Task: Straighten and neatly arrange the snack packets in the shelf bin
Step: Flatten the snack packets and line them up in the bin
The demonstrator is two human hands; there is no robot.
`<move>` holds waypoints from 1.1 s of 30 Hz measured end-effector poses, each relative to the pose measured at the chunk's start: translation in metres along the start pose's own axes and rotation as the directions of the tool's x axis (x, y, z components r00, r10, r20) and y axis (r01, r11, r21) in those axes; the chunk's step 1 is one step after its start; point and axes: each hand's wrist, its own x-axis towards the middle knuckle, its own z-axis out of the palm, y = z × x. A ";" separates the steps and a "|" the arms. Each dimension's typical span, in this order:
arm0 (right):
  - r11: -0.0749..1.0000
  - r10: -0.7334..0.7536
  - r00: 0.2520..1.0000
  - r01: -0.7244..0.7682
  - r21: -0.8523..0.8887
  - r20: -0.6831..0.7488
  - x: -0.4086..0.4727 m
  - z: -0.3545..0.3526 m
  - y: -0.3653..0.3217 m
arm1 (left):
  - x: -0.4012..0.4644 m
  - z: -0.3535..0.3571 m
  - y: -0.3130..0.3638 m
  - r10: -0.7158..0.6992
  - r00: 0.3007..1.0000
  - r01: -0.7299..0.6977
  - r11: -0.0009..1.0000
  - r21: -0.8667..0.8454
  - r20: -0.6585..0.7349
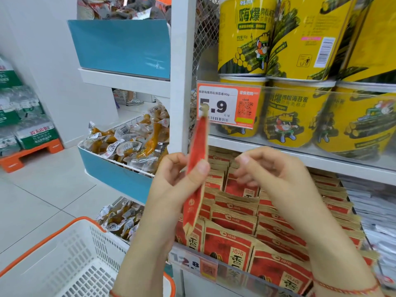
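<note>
Basket: white perforated plastic shopping basket with an orange rim (70,260), nearest the lens at seven o'clock, parked below the left forearm, probably so both hands stay free for the shelf.

Tubs: tall yellow cardboard snack tubs printed with seaweed rolls (297,108), stacked two high at one o'clock behind a clear lip that carries an orange-and-white price tag reading 5.9 (228,107).

Side bins: blue-fronted wire bins of clear-wrapped brown snacks (130,142) at ten o'clock, heaped loose, apart from the job in hand.

Shelf bin: lower shelf bin fronted by a clear plastic guard (214,265) at five o'clock; inside, red and kraft-paper snack packets (233,219) stand on edge in rows running back from the guard. Front rows lean unevenly, with a gap showing near the left end.

Right hand: right hand (276,179) hovers above the rows at three o'clock, fingers loosely curled and holding nothing, apparently poised to part or steady the packets.

Left hand: left hand (177,181) at the centre, thumb and fingers pinching one packet at mid-height.

Lifted packet: single flat red and kraft-paper packet (197,168), held edge-on and nearly upright above the bin's left end, its lower corner just over the front row; the edge-on hold suits sliding it down into that gap.
</note>
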 end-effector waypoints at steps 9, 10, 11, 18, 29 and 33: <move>0.977 -0.046 0.992 0.070 0.203 -0.121 -0.002 0.001 -0.009 | -0.009 0.014 0.003 0.041 0.984 -0.086 0.963 0.256 0.176; 0.973 -0.041 0.992 0.067 0.222 -0.116 -0.002 0.001 -0.009 | -0.009 0.014 0.002 0.039 0.983 -0.086 0.962 0.257 0.180; 0.968 -0.040 0.993 0.066 0.242 -0.110 -0.002 0.001 -0.009 | -0.009 0.015 0.002 0.033 0.983 -0.081 0.961 0.266 0.179; 0.943 -0.046 0.997 0.065 0.325 -0.068 -0.004 0.002 -0.015 | -0.010 0.014 0.002 0.008 0.984 -0.057 0.962 0.269 0.180; 0.894 0.034 0.965 0.087 0.440 -0.259 -0.004 0.001 -0.017 | -0.011 0.004 0.008 -0.119 0.913 -0.013 0.948 0.319 0.391; 0.944 0.105 0.986 -0.057 0.324 -0.131 -0.003 0.000 -0.013 | -0.005 -0.005 0.003 -0.112 0.978 0.088 0.986 0.140 0.177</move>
